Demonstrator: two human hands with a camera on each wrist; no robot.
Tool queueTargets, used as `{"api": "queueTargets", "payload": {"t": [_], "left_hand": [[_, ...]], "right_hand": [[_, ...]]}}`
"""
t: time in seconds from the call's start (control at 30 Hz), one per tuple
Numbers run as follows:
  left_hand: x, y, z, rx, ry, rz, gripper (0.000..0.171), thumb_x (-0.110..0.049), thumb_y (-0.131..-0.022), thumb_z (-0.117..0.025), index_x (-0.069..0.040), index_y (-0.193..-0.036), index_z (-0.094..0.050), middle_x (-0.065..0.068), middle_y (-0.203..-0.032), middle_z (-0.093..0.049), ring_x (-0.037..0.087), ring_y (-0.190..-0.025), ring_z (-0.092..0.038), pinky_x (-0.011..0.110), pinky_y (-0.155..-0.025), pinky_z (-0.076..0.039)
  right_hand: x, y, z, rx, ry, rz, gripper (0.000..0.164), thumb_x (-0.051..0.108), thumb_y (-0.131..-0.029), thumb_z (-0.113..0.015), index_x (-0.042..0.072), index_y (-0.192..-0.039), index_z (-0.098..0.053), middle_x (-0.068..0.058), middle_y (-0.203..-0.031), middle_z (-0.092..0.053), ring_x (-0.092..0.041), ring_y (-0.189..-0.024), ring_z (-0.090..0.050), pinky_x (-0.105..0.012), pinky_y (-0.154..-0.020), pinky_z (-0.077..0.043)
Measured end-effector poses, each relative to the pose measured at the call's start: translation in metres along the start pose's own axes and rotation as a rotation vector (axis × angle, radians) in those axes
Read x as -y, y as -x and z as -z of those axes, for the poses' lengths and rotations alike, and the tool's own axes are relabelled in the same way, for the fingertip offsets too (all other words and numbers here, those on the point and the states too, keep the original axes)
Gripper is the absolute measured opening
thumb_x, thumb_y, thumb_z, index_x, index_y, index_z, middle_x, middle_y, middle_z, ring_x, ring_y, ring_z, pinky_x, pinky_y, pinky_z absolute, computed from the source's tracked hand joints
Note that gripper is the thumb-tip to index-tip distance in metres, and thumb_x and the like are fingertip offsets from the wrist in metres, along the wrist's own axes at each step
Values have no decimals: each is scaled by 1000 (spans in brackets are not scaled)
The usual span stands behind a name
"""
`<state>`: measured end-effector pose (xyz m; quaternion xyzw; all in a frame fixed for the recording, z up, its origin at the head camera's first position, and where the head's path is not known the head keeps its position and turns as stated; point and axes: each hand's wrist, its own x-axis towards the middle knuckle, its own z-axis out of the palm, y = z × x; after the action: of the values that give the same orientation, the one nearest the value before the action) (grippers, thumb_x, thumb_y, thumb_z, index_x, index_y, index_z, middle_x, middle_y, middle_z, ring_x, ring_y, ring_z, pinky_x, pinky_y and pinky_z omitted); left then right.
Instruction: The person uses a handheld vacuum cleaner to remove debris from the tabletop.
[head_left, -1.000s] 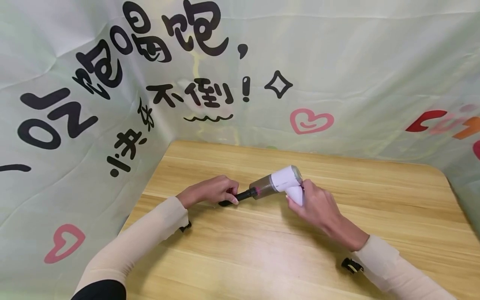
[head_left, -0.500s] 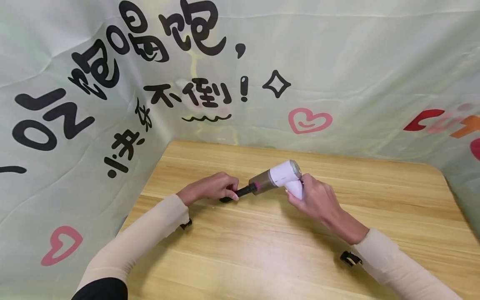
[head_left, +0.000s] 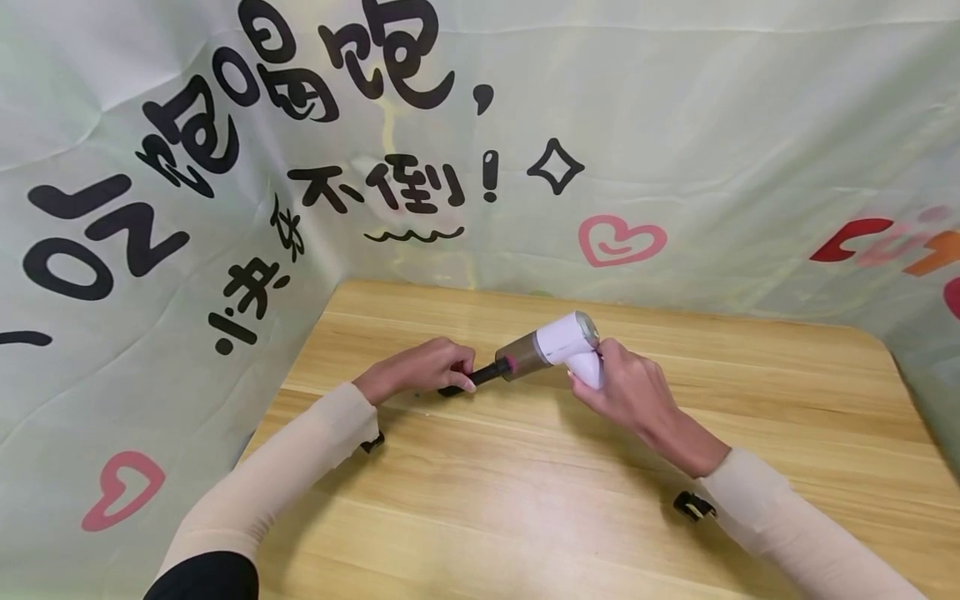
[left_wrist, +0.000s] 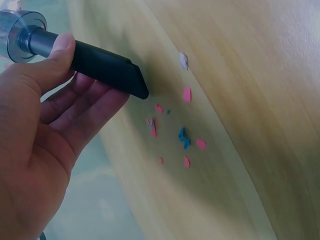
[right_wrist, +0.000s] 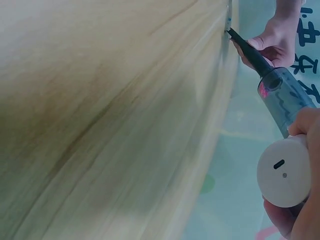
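A small handheld vacuum cleaner [head_left: 561,338] is held slanting over the wooden table, its white body up to the right. My right hand [head_left: 636,390] grips the white handle. Toward the left runs a smoky see-through dust cup [right_wrist: 289,100] with a bit of pink inside. At its front sits a black flat nozzle [left_wrist: 102,64], which my left hand [head_left: 431,368] pinches between thumb and fingers. In the left wrist view the nozzle's slanted tip is close to several pink scraps [left_wrist: 187,94], a crooked blue scrap [left_wrist: 184,138] and a pale grey scrap [left_wrist: 184,61].
The wooden table [head_left: 525,517] has a rounded far right corner. A pale fabric backdrop [head_left: 712,125] with black lettering and pink hearts rises behind it and along its left side. Black wrist mounts [head_left: 693,506] hang under the sleeves.
Both hands have shifted slightly toward the far side of the table with the vacuum cleaner, whose rear end has risen a little in the head view. Both grips stay the same.
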<state>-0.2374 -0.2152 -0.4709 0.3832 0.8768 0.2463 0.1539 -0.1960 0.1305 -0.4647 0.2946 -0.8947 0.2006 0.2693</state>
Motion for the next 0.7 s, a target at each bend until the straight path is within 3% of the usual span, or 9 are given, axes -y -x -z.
{"api": "queueTargets", "payload": {"t": [0.27, 0.7], "left_hand": [[7, 2, 3, -25, -5, 23, 18, -34, -87, -70, -23, -80, -56, -8, -69, -60, 7, -58, -47, 23, -54, -40], [13, -2, 8, -51, -13, 6, 18, -33, -87, -69, -22, -80, -57, -4, -69, -62, 8, -58, -48, 24, -55, -41]], "right_hand": [[1, -6, -7, 5, 2, -13, 45, 41, -76, -65, 1, -87, -49, -6, -63, -53, -15, -44, -44, -27, -34, -35], [2, -13, -9, -12, 10, -8, 46, 41, -76, -66, -1, -89, -50, -9, -64, -55, -16, -44, -44, -28, -33, -36]]}}
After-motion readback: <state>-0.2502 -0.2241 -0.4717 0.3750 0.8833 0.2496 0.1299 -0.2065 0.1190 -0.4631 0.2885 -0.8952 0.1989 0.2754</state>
